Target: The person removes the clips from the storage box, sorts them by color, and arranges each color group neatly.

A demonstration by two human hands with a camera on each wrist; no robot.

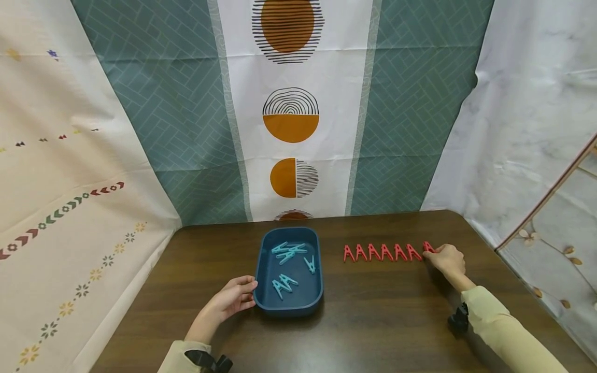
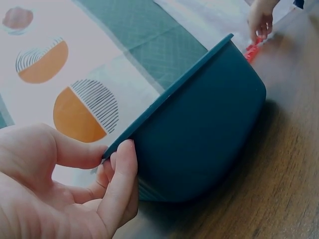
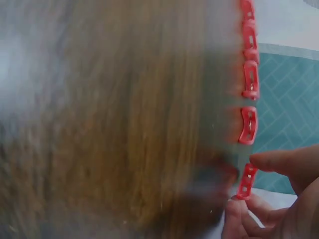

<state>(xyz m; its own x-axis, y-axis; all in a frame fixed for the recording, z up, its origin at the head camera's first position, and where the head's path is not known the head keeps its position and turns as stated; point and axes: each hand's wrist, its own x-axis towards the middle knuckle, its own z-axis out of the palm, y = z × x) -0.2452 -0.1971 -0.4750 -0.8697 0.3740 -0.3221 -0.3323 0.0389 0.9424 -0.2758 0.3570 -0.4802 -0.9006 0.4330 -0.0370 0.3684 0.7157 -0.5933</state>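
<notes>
Plainly red, the pinched clothespin [image 3: 247, 181].

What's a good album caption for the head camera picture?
Left hand grips the blue tub; right hand pinches the rightmost red clothespin.

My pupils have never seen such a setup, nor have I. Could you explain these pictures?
There is no robot here, just a person's two bare hands. The wide picture comes from a camera worn on the head, looking forward and down. The other two come from wrist cameras, each watching one hand's work. On the brown table sits a blue tray with light-blue clothespins inside; to its right, in the wide picture, runs a row of red clothespins. The left hand pinches the tray's rim. The right hand holds one red clothespin at the row's right-hand end.
</notes>
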